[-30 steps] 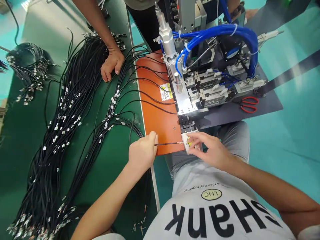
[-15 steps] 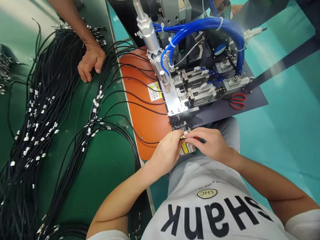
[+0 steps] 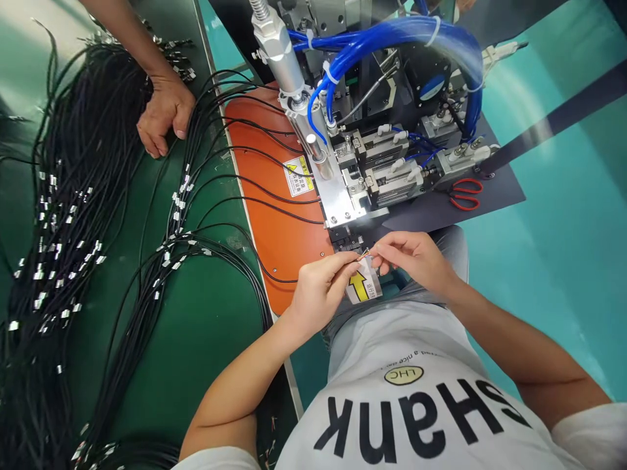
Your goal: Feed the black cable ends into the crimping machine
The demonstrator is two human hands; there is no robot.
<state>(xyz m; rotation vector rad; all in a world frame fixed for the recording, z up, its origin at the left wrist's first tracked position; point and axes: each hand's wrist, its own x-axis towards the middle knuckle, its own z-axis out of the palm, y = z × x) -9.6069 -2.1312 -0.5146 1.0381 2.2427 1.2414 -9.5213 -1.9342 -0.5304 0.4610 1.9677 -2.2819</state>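
My left hand (image 3: 326, 284) is closed in a pinch on the end of a black cable (image 3: 284, 279). Thin coloured wires (image 3: 364, 254) stick out past its fingertips. Closed around the tips of those wires is my right hand (image 3: 409, 258), thumb against forefinger; the exact contact is small and partly hidden by the fingers. Both hands are just in front of the machine's near end, above a plate with a yellow arrow label (image 3: 360, 285). Several other black cables run across the orange board (image 3: 264, 241) into the machine (image 3: 337, 189).
Bundles of black cables (image 3: 88, 163) with white tags cover much of the green table (image 3: 206, 326). Another person's hand (image 3: 166, 114) rests there at the upper left. Blue hoses (image 3: 392, 49) arch over the machine, and red-handled scissors (image 3: 465, 194) lie on its dark base.
My fingertips have shifted slightly up, and the coloured wires now show between them. My right hand's grip has moved from the cable's end to the wire tips. The view has shifted slightly.
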